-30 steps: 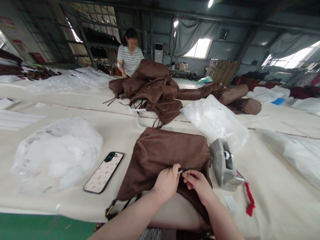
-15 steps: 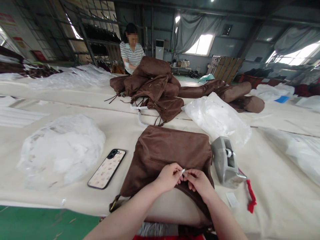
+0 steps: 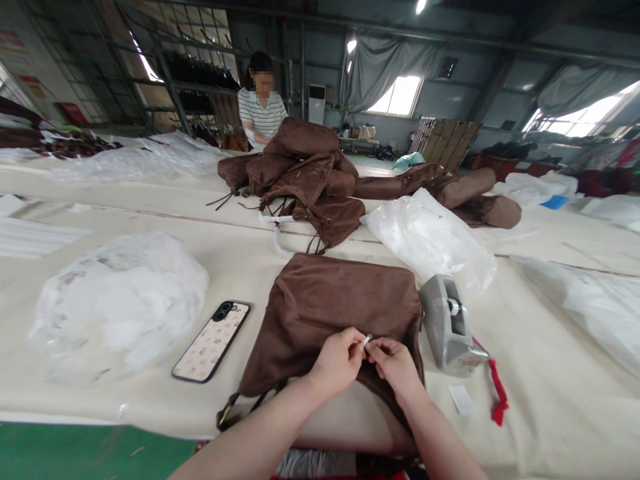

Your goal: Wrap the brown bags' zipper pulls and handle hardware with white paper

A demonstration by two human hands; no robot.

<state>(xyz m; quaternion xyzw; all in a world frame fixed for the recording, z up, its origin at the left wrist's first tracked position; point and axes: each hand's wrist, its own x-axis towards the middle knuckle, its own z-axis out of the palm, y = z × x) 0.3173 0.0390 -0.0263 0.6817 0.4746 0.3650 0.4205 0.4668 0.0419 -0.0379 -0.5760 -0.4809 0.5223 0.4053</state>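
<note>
A brown bag [image 3: 345,287] lies flat in front of me, with a zipper line across its face and a strap end with a brass-coloured fitting at its lower left corner. Over the right end of that zipper, my left hand [image 3: 340,360] pinches a small white piece of wrapping [image 3: 367,341]. My right hand [image 3: 395,363] meets it there, thumb and finger closed on the same white piece beside the brass-coloured zipper pull. The fingers partly cover the pull. To the right of the bag stands a grey tape dispenser [image 3: 445,327].
A phone [image 3: 213,340] lies left of the bag, beside a bundle of clear plastic [image 3: 125,300]. Behind are piled brown bags [image 3: 305,167] and a white plastic bag [image 3: 430,237]. A person [image 3: 263,103] stands across the table. A small white card [image 3: 461,400] lies near the dispenser's red cord [image 3: 497,393].
Both hands stay at the same spot on the bag, fingers shifting slightly around the white piece. The whole view has moved a little.
</note>
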